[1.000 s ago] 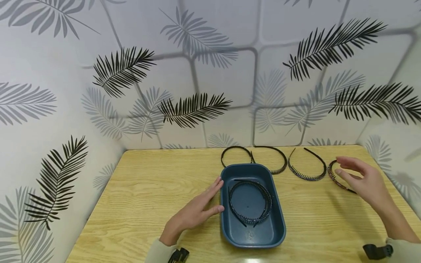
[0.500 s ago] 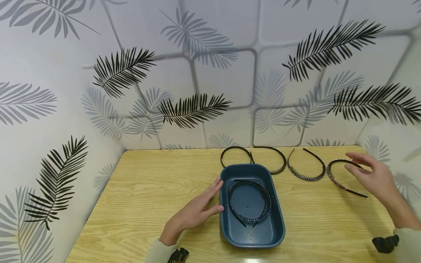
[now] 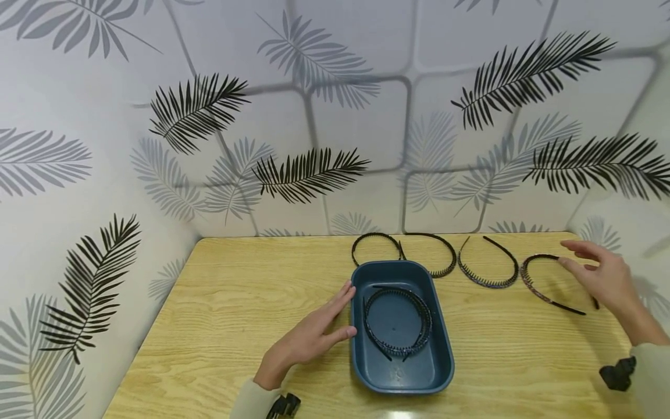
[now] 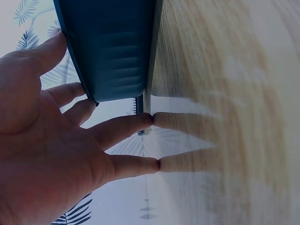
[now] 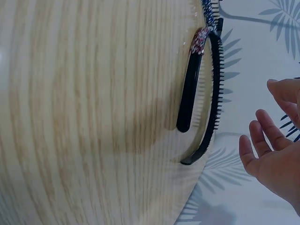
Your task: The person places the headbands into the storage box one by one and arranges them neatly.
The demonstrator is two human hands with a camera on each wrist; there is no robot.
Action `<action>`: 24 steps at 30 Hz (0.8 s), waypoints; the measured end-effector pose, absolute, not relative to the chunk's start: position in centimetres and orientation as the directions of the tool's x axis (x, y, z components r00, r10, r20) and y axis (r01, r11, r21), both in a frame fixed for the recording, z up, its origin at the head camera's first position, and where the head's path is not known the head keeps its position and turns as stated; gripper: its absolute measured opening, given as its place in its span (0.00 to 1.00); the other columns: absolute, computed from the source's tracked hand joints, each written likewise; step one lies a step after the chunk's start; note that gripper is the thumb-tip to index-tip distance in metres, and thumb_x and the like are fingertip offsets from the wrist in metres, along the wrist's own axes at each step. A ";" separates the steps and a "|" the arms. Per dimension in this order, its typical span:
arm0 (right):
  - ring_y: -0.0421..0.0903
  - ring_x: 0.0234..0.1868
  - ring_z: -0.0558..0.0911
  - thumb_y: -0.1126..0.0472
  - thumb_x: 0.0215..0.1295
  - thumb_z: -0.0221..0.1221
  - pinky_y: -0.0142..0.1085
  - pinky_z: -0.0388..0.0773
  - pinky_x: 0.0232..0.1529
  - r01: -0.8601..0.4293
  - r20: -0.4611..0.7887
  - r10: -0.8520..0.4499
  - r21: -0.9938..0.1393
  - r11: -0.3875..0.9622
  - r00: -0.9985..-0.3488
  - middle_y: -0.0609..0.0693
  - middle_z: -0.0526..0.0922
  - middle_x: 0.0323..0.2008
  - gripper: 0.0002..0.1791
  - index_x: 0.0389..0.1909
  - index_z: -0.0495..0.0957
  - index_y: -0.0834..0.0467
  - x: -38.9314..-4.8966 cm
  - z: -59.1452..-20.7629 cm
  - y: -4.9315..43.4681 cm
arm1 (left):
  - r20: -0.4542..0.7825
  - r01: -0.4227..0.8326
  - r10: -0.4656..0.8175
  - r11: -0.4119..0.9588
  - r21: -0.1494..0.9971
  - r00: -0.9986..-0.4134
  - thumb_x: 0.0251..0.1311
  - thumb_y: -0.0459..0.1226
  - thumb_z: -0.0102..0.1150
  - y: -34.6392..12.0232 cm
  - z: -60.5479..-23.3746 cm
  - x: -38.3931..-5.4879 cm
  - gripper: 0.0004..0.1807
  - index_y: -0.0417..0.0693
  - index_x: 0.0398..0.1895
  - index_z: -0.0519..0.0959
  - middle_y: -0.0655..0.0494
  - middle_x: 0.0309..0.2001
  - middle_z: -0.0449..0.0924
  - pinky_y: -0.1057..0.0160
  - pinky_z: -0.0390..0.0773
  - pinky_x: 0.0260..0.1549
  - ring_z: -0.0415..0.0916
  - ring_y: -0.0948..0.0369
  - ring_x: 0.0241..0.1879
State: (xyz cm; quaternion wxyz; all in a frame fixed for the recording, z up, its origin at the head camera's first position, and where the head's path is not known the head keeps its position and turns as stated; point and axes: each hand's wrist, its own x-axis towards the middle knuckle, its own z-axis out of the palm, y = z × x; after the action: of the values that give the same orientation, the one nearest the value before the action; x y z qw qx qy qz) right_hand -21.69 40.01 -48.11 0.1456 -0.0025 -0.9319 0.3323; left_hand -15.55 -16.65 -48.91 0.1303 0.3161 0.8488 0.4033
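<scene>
The left hand (image 3: pixel 314 340) is resting with spread, straight fingers against the left side of the blue tray (image 3: pixel 398 384), where some dark headbands (image 3: pixel 400 351) are lying together. Well to the tray's right, the right hand (image 3: pixel 609 279) is hovering near the rightmost headband (image 3: pixel 534 289) on the counter (image 3: pixel 251 302), thumb and relaxed fingers standing apart. Three more headbands (image 3: pixel 492 284) are lying behind the tray and toward its right.

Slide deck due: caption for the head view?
Left hand against a blue bin of headbands, right hand near the rightmost headband on a wood-grain table.
</scene>
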 end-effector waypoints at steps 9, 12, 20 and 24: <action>0.80 0.60 0.66 0.57 0.79 0.54 0.73 0.66 0.51 -0.036 0.166 0.089 -0.627 0.778 -0.982 0.81 0.67 0.62 0.27 0.67 0.68 0.72 -22.6 -49.3 42.2 | 0.045 0.438 0.642 0.468 0.768 -0.765 0.77 0.51 0.52 -16.8 -48.9 -15.6 0.42 0.50 0.85 0.44 0.62 0.84 0.34 0.47 0.51 0.76 0.36 0.63 0.80; 0.80 0.60 0.65 0.56 0.79 0.53 0.72 0.67 0.50 -0.017 0.127 0.081 -0.626 0.779 -0.989 0.81 0.67 0.63 0.28 0.69 0.67 0.73 -22.8 -49.6 42.7 | 0.044 0.438 0.643 0.468 0.767 -0.764 0.77 0.51 0.52 -16.8 -48.9 -15.6 0.43 0.50 0.85 0.44 0.62 0.84 0.34 0.48 0.51 0.76 0.36 0.64 0.80; 0.76 0.54 0.74 0.65 0.75 0.55 0.42 0.80 0.33 0.063 0.049 0.116 -0.606 0.793 -0.992 0.81 0.70 0.60 0.24 0.66 0.69 0.75 -23.5 -50.5 43.1 | 0.042 0.436 0.640 0.473 0.766 -0.767 0.77 0.51 0.52 -16.8 -48.9 -15.6 0.43 0.50 0.85 0.44 0.61 0.84 0.34 0.48 0.51 0.76 0.36 0.63 0.80; 0.75 0.51 0.76 0.66 0.74 0.55 0.32 0.74 0.27 0.056 0.054 0.111 -0.598 0.799 -0.992 0.80 0.72 0.59 0.23 0.65 0.71 0.75 -23.5 -50.7 43.1 | 0.042 0.434 0.636 0.476 0.765 -0.771 0.77 0.51 0.52 -16.8 -48.9 -15.6 0.42 0.51 0.85 0.44 0.61 0.84 0.34 0.47 0.51 0.76 0.36 0.62 0.80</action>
State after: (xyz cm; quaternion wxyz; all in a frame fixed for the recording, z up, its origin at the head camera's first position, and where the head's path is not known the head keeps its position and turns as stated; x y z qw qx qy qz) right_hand -23.52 43.08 -50.72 0.0433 -0.0441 -0.9475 0.3138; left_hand -15.56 -16.79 -48.86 0.1249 0.3147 0.8500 0.4035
